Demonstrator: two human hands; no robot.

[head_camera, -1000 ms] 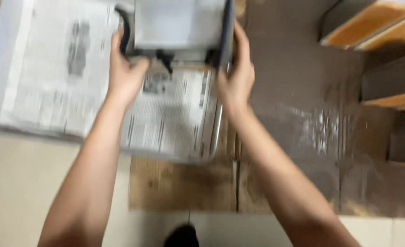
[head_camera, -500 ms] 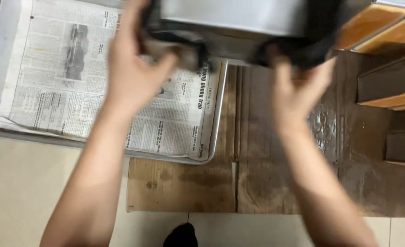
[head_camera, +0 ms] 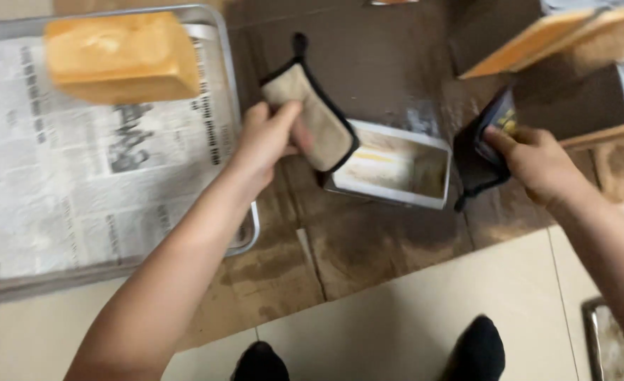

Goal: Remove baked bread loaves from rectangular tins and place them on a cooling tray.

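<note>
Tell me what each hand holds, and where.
Left hand grips a tan pot holder at its lower middle; right hand pinches a dark pot holder near its upper edge.

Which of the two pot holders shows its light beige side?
The pot holder in the left hand, beige with black edging, beside the empty loaf tin. The right hand holds the dark pot holder, mostly black.
</note>
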